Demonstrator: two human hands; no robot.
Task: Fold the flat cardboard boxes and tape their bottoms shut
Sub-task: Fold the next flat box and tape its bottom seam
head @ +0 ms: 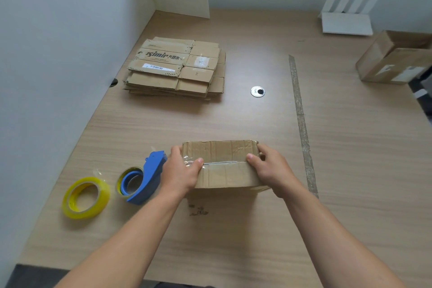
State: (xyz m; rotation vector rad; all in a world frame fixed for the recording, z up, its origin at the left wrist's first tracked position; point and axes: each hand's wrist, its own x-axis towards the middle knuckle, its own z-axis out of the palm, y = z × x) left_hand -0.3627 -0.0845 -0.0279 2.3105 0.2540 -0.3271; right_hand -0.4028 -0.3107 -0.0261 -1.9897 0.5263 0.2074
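1. Writing: the top flat of the stack (177, 68) reads "isimir" followed by characters too small to read. It also has a barcode label and one white label, both unreadable. There is dark print just below the box's near edge, illegible.
2. Box (222, 170) sits on the worktop (233, 241), near centre, with the flap seam up and clear tape running along it.
3. Hands are apart, one clamped on each end of the box. Left hand (181, 172) grips the left end and right hand (272, 168) the right end, both thumbs on the taped seam.
4. Counts:
   - 1 box held
   - 1 stack of flats, sheet count unclear
   - 1 built box (395, 58) at far right
   - 2 tape rolls: a loose yellow roll (85, 197), and one in the blue dispenser (149, 175) just beside the left hand
   - 1 round grommet (257, 91)
   - 1 white rack (346, 23) at the back
5. Edges: a wall runs along the worktop's left edge. A worn tape strip (301, 124) runs front to back, right of the box. There is open surface between the box and the stack, and right of the strip.
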